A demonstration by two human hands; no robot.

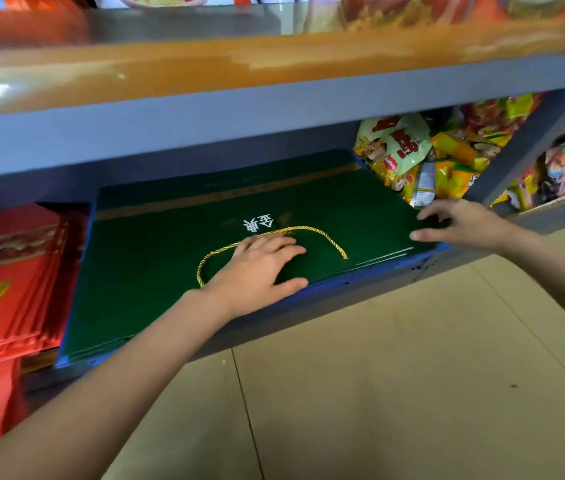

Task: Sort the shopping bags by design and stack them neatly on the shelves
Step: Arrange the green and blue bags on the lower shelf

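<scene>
**Both hands on the green bag stack, lower shelf**

We look down into the lower shelf of a grey metal rack. Here we see a stack of flat green shopping bags lying on a blue layer whose edge shows along the front and left; we cannot tell what that layer is. The top bag bears white characters and a gold stripe near its far edge. Its gold cord handle lies looped across the face of the bag.

The left hand rests palm down on the top green bag, near the front edge. Its fingers are spread and nearly straight, covering part of the cord; the thumb lies along the bag's front edge. It grasps nothing.

The right hand reaches to the right front corner of the stack. Its fingers are extended and slightly bent, the tips touching the corner of the green bags. We see no closed grip there.

To the left of the green stack we note a pile of red shopping bags, flat and somewhat fanned at their edges. To the right, just beside the green stack, lie loose yellow snack packets. Above, the upper shelf carries blurred orange and red packaging. Below the rack lies a tan tiled floor.
</scene>
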